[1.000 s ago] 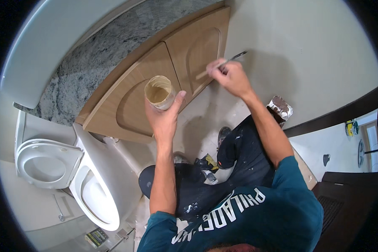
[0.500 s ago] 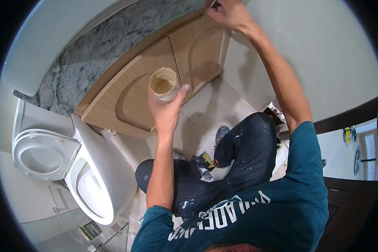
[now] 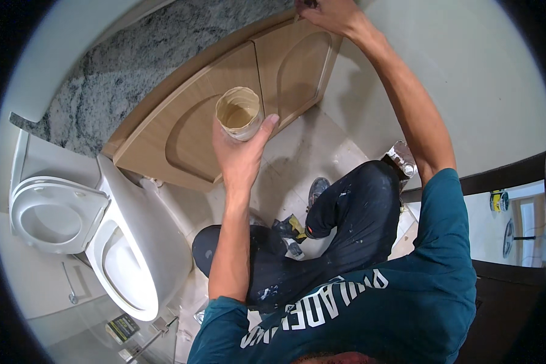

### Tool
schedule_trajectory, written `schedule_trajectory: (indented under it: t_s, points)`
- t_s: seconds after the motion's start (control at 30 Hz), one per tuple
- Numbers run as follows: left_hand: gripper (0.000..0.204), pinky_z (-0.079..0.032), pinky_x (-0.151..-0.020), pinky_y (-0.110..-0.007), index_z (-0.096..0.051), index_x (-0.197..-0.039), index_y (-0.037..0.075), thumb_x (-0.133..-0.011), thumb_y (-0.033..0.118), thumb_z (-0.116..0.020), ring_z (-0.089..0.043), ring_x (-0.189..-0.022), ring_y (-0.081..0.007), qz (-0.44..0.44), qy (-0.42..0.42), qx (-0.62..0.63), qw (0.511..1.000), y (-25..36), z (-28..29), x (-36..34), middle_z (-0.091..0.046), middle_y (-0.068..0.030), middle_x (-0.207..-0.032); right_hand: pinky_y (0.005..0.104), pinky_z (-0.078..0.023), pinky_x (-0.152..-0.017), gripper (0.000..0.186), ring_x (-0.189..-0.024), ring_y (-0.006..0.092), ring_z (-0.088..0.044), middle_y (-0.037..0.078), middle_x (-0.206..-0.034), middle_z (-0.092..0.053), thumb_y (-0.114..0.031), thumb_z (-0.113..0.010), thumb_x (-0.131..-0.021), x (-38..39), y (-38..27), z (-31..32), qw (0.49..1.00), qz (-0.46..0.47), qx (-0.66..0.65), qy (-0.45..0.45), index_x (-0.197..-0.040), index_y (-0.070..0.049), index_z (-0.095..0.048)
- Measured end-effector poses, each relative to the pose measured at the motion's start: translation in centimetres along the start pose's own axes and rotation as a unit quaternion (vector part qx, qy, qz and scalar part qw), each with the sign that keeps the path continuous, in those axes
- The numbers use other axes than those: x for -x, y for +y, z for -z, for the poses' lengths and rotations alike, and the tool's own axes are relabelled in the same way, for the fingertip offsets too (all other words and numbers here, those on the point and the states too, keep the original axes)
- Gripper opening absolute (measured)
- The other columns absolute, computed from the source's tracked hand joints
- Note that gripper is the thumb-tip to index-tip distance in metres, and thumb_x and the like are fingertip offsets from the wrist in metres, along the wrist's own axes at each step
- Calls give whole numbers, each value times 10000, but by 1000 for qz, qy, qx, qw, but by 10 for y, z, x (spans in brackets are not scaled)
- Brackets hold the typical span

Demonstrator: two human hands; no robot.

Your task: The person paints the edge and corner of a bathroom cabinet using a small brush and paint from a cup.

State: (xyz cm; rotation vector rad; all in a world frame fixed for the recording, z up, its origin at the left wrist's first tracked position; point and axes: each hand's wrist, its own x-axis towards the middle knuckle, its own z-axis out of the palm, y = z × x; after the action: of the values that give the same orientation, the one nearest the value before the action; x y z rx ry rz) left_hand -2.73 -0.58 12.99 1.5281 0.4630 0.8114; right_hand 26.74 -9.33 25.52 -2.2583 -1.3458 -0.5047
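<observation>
My left hand is wrapped round a cup with a rough, paint-crusted rim. Beige paint coats its inside, and the cup is held upright in front of the wooden cabinet doors. At the top of the view, my right hand is closed at the upper edge of the right-hand door, close to the wall. Between its fingers is a small brush-like tool with a pale tip, mostly hidden by the fingers and the picture's edge.
Above the doors runs a grey marbled countertop. On the left stand a white toilet and its raised lid. A foil-like object lies by my knee, and dark and yellow items rest on the tiled floor.
The view has shifted slightly. My left hand keeps hold of the cup, and the right hand stays at the door's top edge with only a small movement.
</observation>
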Motion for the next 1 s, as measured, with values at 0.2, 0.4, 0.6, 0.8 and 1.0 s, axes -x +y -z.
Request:
schedule_trajectory:
  t_s: [0.2, 0.4, 0.6, 0.8, 1.0]
  points:
    - [597, -526, -928, -321, -587, -1259, -7, -792, 152, -922, -653, -1035, -173, -22, 15, -9, 1000, 4, 3, 2, -681, -84, -1143, 487, -520, -669, 307, -719, 427, -650, 288, -852, -691, -218, -631, -849, 0, -14, 0, 999, 30, -42, 18, -941, 69, -687]
    - [621, -527, -937, -324, -578, -1274, -10, -790, 160, -928, -653, -1053, -183, -13, 4, 8, 1000, 2, 0, 0, -677, -91, -1158, 491, -513, -659, 323, -694, 405, -653, 287, -821, -678, -234, -627, -860, 0, -9, 1, 1000, 28, -8, 7, -931, 78, -671]
    - [625, -524, -942, -326, -580, -1276, -7, -789, 169, -931, -652, -1058, -183, -9, 6, -1, 1000, 5, 0, 1, -677, -92, -1161, 469, -512, -637, 309, -657, 325, -662, 255, -775, -679, -232, -618, -898, 2, -18, 1, 1000, 11, -13, 0, -910, 71, -679]
    - [621, -519, -943, -327, -585, -1272, -4, -792, 190, -928, -651, -1051, -183, -5, 7, -20, 1000, -1, 2, 0, -678, -88, -1159, 366, -516, -627, 274, -663, 167, -664, 156, -746, -701, -247, -650, -923, 46, -32, 6, 981, -3, -138, 133, -931, 18, -716]
    - [586, -521, -932, -323, -598, -1243, -3, -798, 194, -925, -651, -1035, -175, -33, -1, -93, 995, -3, 1, 3, -681, -82, -1141, 285, -496, -653, 219, -721, 105, -642, 65, -824, -724, -235, -681, -953, 137, -34, -63, 902, -146, -359, 189, -1001, -26, -729]
